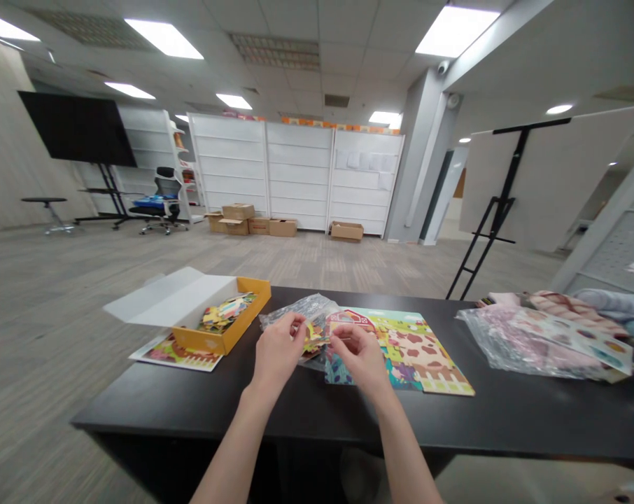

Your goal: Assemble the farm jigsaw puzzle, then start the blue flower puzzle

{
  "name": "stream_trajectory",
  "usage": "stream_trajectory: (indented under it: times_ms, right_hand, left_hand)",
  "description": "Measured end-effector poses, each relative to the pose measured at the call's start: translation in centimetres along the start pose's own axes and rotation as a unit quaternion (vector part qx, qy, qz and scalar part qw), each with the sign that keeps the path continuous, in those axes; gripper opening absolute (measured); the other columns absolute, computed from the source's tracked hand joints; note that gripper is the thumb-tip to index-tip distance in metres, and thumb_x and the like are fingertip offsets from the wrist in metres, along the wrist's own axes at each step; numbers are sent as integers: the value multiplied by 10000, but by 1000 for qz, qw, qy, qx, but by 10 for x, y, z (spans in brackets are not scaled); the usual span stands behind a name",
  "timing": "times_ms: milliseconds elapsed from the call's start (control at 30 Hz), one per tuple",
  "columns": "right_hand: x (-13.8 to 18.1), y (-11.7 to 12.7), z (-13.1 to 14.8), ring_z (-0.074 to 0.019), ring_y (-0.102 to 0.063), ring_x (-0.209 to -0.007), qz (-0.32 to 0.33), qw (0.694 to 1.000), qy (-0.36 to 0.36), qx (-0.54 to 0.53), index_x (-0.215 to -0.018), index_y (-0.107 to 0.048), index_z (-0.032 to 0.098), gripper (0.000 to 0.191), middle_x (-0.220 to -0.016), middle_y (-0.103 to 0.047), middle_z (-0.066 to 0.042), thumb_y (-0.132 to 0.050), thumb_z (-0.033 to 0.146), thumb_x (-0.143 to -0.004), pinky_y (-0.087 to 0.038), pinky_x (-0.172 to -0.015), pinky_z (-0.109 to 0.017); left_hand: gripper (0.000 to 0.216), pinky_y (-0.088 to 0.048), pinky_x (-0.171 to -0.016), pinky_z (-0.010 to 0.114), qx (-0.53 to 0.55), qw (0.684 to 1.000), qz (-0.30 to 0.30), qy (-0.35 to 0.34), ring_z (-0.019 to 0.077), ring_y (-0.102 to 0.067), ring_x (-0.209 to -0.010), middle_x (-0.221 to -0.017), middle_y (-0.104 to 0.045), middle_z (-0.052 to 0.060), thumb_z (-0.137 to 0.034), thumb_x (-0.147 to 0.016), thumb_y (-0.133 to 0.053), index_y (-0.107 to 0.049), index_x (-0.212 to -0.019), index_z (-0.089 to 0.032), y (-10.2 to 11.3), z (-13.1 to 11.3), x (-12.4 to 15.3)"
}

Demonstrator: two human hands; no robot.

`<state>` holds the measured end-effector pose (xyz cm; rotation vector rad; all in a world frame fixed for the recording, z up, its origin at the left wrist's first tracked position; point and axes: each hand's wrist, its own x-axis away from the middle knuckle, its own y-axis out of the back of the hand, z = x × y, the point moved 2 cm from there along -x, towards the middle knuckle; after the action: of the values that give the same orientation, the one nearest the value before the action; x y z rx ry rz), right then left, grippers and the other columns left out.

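My left hand (280, 350) is closed, its thumb and fingertips pinched together. It is over the near side of a crumpled clear plastic bag (311, 306), and what its fingertips hold is hidden. Colourful jigsaw pieces (313, 339) show between my hands, at the bag. My right hand (363, 358) is also closed in a pinch. Its fingertips face the left hand, and what they grip is too small to make out. Behind and right of it lies a partly assembled farm jigsaw puzzle (427, 346) with a red barn and a brown-spotted cow pattern.
A yellow box (222, 343) with its white lid open holds loose jigsaw pieces (227, 313) on the left. A printed picture sheet (178, 357) lies partly under it. Plastic-wrapped pink material (532, 343) sits on the right of the black table (191, 413).
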<state>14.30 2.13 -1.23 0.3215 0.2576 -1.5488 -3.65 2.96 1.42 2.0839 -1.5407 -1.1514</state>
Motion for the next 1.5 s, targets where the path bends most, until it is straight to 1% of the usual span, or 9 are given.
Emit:
stream_trajectory:
  times_ms: [200,367,467,633,767,1000,1167,1333,1500]
  right_hand:
    - [-6,-29,-17,-211,-724,-776,21,996,36,81,-897,-662,197,99,-845,-736,-51,-625,244,-818,-595,-769,-354]
    - [-3,-42,-11,-224,-706,-936,122,973,84,175,-1037,-696,210,264,-1003,-753,-70,-516,128,-863,-550,-863,-380]
    - [2,-36,2,-230,-675,-1057,139,965,112,191,-1044,-715,216,261,-1112,-744,-77,-545,130,-865,-511,-960,-398]
    - [5,2,19,-208,-707,-891,116,977,50,172,-1001,-738,226,199,-975,-772,-46,-579,307,-912,-557,-845,-352]
    - [5,56,19,-232,-710,-801,7,978,4,210,-950,-742,217,253,-926,-775,-66,-585,404,-882,-575,-713,-352]
    - [18,148,-1,-289,-714,-934,-109,899,-38,423,-950,-753,209,340,-1001,-778,-104,-540,441,-824,-539,-868,-425]
    - [21,161,-10,-280,-707,-987,-98,877,-51,467,-916,-747,217,283,-1096,-763,-103,-557,396,-808,-525,-900,-394]
    - [19,157,-16,-285,-670,-1070,-31,878,-22,477,-884,-728,212,195,-1075,-754,-115,-598,340,-813,-493,-968,-392]
    - [29,178,-18,-305,-677,-1048,-63,851,-79,515,-1019,-748,210,333,-1181,-708,-135,-649,443,-802,-517,-916,-398]
  left_hand:
    - [105,-503,-778,288,14,999,-6,-48,173,-695,-830,-943,-747,4,-239,-923,-563,-658,-967,-237,-5,2,6]
    - [182,-514,-844,312,1,996,6,-88,194,-682,-962,-1027,-720,29,-133,-911,-523,-643,-1013,-225,-6,8,6]
    - [232,-512,-878,324,-5,993,33,-112,199,-664,-1009,-1069,-697,42,-100,-911,-491,-632,-1053,-217,-5,11,4]
    - [342,-499,-933,333,-41,980,116,-156,211,-620,-1095,-1150,-673,59,-47,-882,-470,-629,-1130,-220,-6,10,8]
    - [373,-472,-954,330,-98,956,185,-204,208,-607,-1071,-1082,-693,47,-6,-873,-437,-667,-1057,-234,-10,8,13]
    - [306,-461,-877,342,-229,955,142,-123,230,-602,-1021,-1033,-700,48,-29,-875,-446,-670,-913,-233,2,17,5]
    - [299,-468,-833,360,-274,954,103,-63,251,-625,-980,-1027,-704,67,-58,-890,-416,-667,-924,-217,9,27,-2]
    - [306,-490,-766,356,-284,951,123,-21,269,-653,-970,-1032,-711,71,-73,-892,-399,-661,-949,-220,8,35,-3]
    - [328,-498,-737,352,-300,946,121,17,281,-666,-982,-1049,-710,86,-89,-917,-360,-656,-971,-221,14,35,1]
